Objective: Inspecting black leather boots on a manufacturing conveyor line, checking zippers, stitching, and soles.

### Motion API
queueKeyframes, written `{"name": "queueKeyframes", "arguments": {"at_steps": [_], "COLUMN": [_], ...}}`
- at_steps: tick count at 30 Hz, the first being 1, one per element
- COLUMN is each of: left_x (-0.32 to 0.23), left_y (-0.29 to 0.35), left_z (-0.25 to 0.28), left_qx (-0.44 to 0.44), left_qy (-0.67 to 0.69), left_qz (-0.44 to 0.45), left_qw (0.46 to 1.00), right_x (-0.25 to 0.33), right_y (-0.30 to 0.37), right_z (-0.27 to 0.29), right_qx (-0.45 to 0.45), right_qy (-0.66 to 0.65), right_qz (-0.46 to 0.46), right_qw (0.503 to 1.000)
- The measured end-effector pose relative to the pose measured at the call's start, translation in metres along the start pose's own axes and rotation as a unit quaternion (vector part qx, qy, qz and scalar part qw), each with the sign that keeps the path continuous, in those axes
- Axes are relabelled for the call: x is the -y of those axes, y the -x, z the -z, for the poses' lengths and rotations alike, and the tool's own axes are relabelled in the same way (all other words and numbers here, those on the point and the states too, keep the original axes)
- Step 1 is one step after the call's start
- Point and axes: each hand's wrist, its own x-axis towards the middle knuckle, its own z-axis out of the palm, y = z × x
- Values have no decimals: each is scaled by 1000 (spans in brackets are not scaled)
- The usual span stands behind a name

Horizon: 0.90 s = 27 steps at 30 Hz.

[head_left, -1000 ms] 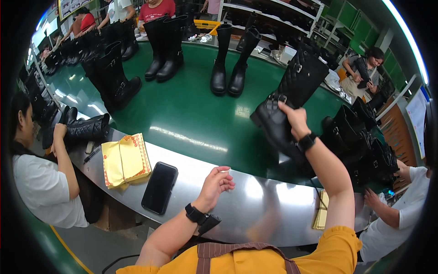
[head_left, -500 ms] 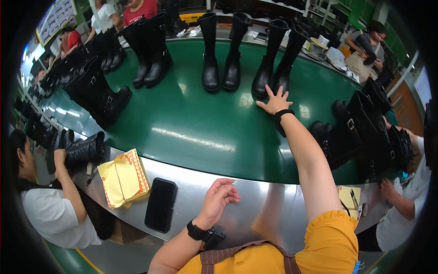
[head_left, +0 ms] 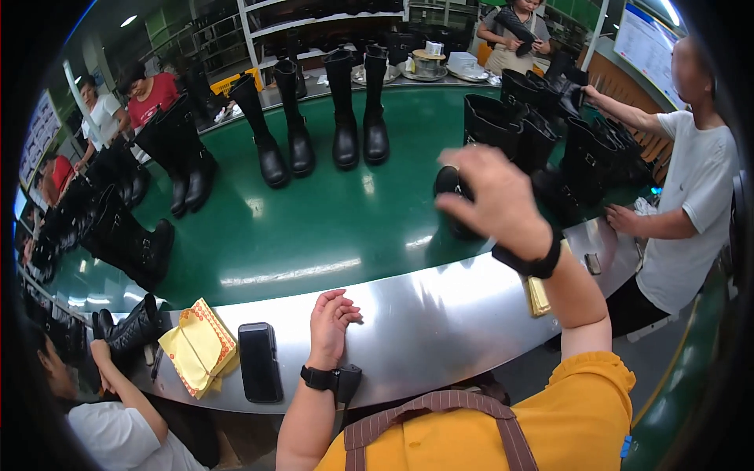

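My right hand [head_left: 499, 196] is raised over the right side of the green table, blurred, its thumb apart from the fingers and nothing seen in it. Behind it, a black buckled boot [head_left: 487, 125] stands partly hidden among several others. My left hand [head_left: 334, 326] lies on the metal table edge, fingers loosely curled and empty. Left of that hand are a black phone [head_left: 260, 363] and a stack of yellow paper [head_left: 196, 345] with red print. Two pairs of tall black boots [head_left: 360, 145] [head_left: 271, 166] stand upright at the far middle.
The green table [head_left: 314, 235] has a metal border [head_left: 424, 322]. More boots [head_left: 177, 188] stand along the left. A person in white [head_left: 695, 173] at right touches a boot, another person [head_left: 118, 436] at left handles a boot. Farther back are people and shelves [head_left: 322, 23].
My right hand has left the boots at the far middle and come back toward me. The view has turned right, so the table and boots appear shifted left. My left hand stays by the edge.
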Motion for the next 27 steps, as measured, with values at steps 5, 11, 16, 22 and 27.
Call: {"name": "queueKeyframes", "arguments": {"at_steps": [5, 11, 16, 22, 27], "left_x": [2, 1, -7, 12, 12], "left_y": [-1, 2, 38, 83, 84], "left_z": [0, -2, -53, -116, -97], "left_qx": [6, 0, 55, 115, 70], "left_qy": [-25, -55, -333, -476, -377], "left_qz": [-20, -14, -130, -422, -344], "left_qw": [999, 998, 932, 763, 857], "right_x": [-73, -85, -14, 87, 75], "right_y": [-26, -34, -3, 58, 82], "right_z": [52, 41, 79, 125, 124], "right_qx": [77, 64, -138, -42, -97], "right_qy": [205, 38, -11, -128, -33], "right_qz": [-216, -159, -22, 75, 69], "right_qw": [952, 984, 990, 988, 992]}}
